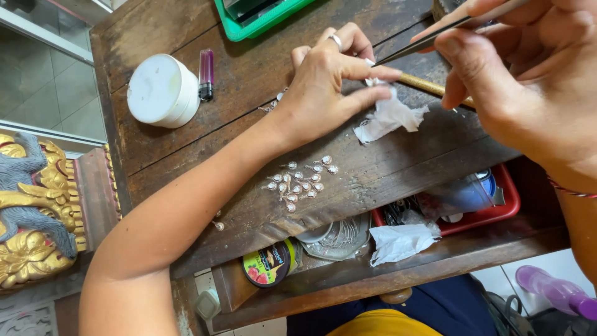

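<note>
My left hand, with a ring on one finger, rests on the dark wooden workbench and pinches a small pale piece between thumb and fingers, above a crumpled white tissue. My right hand grips thin metal tweezers whose tip touches that small piece. A brass-coloured rod lies under my right hand. Several small silver pendants lie grouped on the bench near its front edge.
A round white tub and a purple lighter sit at the back left. A green tray is at the far edge. The open drawer holds a red tray, tissue, a tin and wire. A gilded carving stands left.
</note>
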